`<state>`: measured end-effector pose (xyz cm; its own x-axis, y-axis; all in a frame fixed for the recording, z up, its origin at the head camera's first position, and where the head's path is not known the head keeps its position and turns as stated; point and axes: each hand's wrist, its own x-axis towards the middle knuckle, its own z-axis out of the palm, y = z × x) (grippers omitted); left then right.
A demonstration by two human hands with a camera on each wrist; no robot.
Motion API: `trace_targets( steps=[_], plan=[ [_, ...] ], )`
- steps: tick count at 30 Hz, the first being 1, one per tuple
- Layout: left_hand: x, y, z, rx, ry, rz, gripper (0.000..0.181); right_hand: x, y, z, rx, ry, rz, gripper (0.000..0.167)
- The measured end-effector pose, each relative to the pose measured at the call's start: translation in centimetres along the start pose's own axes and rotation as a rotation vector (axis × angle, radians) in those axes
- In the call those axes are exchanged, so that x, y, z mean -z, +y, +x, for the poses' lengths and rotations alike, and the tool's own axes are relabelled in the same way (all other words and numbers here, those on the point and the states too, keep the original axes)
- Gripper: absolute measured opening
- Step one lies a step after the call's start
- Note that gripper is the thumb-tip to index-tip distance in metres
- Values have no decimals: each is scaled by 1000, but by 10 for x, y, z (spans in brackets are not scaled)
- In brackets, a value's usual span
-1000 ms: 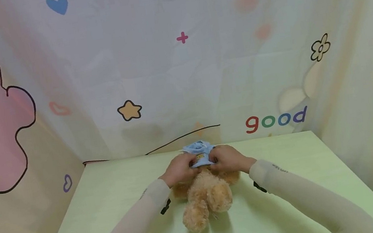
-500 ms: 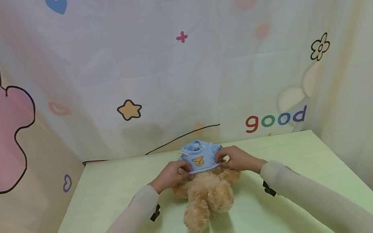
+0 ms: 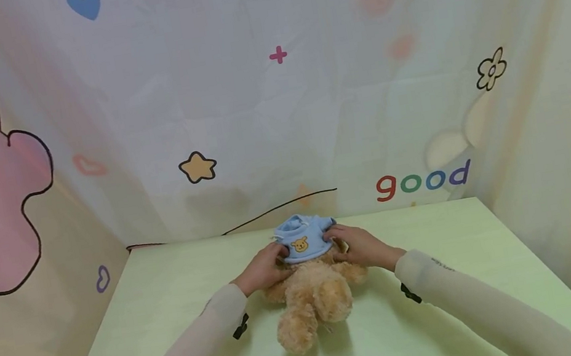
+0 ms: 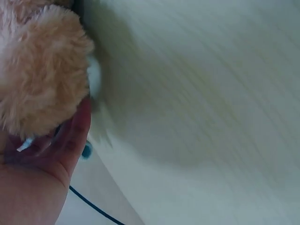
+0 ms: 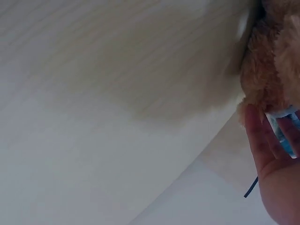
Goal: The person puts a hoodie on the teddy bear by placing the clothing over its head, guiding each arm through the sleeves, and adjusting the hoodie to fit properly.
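Note:
A fluffy light-brown plush toy lies on the table with its legs toward the camera. Over its upper end sits a small blue hooded shirt with a bear face on the front; the toy's head cannot be seen. My left hand grips the shirt's left lower side, and my right hand grips its right side, fingers curled at the cloth. In the left wrist view, brown fur partly covers the left hand. The right wrist view shows the right hand beside fur and blue cloth.
The pale green table ends at a printed cloth backdrop just behind the shirt. Cloth walls stand on the left and right. A thin dark line shows beyond the table edge in the left wrist view.
Both hands first moved apart, and the bunched shirt spread out flat over the toy's upper part. Since then the shirt has shifted slightly left, and the right hand has moved a little inward.

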<state>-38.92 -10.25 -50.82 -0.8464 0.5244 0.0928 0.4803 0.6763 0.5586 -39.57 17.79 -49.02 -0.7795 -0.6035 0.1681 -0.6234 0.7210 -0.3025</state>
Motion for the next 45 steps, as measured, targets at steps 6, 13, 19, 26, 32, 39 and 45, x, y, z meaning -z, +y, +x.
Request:
trace_targets(
  steps=[6, 13, 19, 26, 32, 39, 45],
  plan=[
    [-2, -1, 4, 6, 28, 33, 30, 2, -5, 4, 24, -17, -65, 40],
    [-9, -3, 4, 14, 50, 67, 19, -8, -1, 8, 97, 72, -101, 27],
    [-12, 1, 3, -31, 87, 129, 13, -8, 2, 8, 141, 122, -174, 19],
    [-11, 1, -1, 4, 144, 54, 16, -11, 1, 2, 8, 134, -95, 28],
    [-11, -3, -2, 108, 131, -62, 22, -16, 0, -2, -91, 151, 24, 36],
    [-14, -5, -2, 112, 164, -53, 28, -19, -1, 1, -123, 119, 13, 50],
    [-14, -3, -4, 127, 184, 14, 31, -18, 1, 1, -74, 118, -49, 55]
  ],
)
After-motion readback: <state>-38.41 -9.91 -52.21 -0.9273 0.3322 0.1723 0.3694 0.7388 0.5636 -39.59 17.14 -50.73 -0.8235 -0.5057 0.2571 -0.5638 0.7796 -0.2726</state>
